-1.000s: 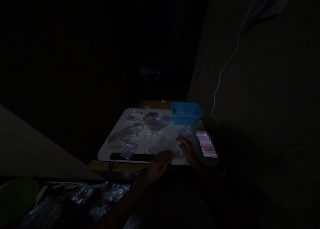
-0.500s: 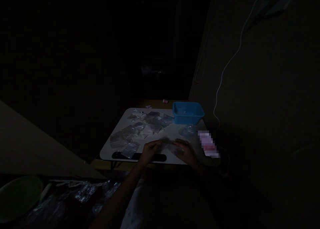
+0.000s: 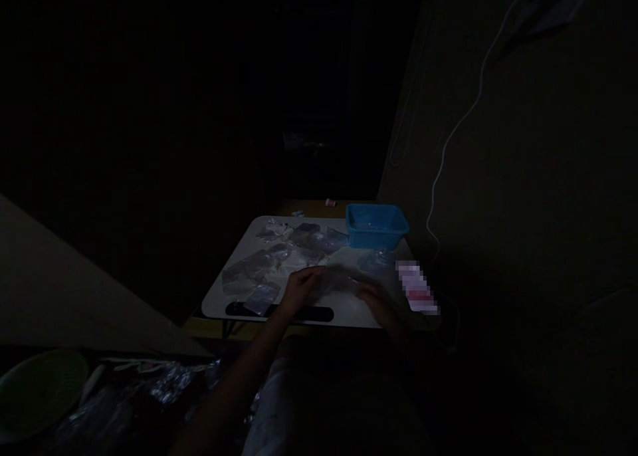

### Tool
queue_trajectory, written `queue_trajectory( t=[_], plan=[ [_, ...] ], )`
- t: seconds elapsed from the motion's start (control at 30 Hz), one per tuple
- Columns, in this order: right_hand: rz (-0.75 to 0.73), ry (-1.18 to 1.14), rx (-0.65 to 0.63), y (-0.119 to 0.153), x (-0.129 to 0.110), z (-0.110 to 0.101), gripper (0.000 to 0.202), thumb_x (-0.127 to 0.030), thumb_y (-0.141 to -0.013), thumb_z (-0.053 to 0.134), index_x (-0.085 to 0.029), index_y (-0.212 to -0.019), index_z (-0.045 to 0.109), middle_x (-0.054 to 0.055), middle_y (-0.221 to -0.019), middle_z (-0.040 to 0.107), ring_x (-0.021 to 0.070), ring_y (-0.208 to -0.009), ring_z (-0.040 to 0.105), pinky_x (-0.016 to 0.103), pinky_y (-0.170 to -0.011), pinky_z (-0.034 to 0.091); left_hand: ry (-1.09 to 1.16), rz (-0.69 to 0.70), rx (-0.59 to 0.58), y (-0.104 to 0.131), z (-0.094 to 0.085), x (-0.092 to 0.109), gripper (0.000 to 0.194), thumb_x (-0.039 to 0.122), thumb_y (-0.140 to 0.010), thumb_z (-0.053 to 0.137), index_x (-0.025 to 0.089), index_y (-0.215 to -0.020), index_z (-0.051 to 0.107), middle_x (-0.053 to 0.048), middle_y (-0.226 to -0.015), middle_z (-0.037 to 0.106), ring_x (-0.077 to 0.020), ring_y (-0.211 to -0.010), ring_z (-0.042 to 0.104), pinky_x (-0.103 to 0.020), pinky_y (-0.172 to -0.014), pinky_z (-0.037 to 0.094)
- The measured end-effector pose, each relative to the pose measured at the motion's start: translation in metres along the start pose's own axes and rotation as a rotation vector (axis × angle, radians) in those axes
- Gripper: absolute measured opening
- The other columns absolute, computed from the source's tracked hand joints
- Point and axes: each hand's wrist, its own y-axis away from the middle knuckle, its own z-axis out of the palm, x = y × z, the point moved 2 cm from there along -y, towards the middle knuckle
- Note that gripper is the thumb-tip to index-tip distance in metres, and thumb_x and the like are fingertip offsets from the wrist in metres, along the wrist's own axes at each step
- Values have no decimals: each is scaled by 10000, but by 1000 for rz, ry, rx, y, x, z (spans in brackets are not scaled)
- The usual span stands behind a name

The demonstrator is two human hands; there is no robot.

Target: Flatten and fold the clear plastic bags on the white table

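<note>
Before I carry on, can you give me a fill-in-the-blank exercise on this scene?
1. The basin on the table is coloured ____.
2. The hand nearer the pixelated item is the ____ one.
3. Left to right, most of the clear plastic lies on the table's ____ half.
4. Of the basin and the pixelated item, the one nearer the person is the ____.

Missing words: blue; right; left; pixelated item.

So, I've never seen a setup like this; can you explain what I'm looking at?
There's no machine: these are a person's bare left hand and right hand, filmed by a camera worn on their head. The white table bears crumpled clear plastic, mostly toward the left, and a blue basin at the far right. A pixelated rectangle lies near the right edge. Thin film seems to span the hands, but it's too dark and blurred to be sure.
</note>
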Motion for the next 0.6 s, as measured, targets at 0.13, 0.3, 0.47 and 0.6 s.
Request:
queue_trajectory(
  t=[0.13,0.3,0.47,0.6],
  plan=[
    [67,-112,24,-5,-16,1,379,-514,-588,629,-222,-829,649,27,-897,653,221,-958,540,363,-877,377,129,-105,53,-12,5,18,343,410,-634,601,141,-832,674,-13,-641,626,-95,-501,506,-183,-430,362],
    [124,-122,-94,-15,-35,10,368,-478,-578,651,-175,-787,658,40,-777,668,209,-788,598,329,-721,441,221,-178,90,-26,13,23,334,382,-568,639,105,-753,654,70,-433,429,-37,-372,333,-165,-375,249],
    [236,-58,-56,-16,-27,7,331,-428,-518,698,-156,-701,649,41,-699,665,200,-661,606,300,-581,453,225,-344,-4,-20,13,-2,375,438,-550,673,115,-733,620,59,-473,461,-57,-426,406,-180,-419,292],
    [326,-78,-11,-13,-17,0,310,-409,-505,700,-174,-696,638,35,-737,663,197,-673,609,313,-592,469,216,-489,-161,-5,9,-27,329,392,-479,726,117,-608,599,14,-515,536,-104,-501,504,-207,-480,366]
  ],
)
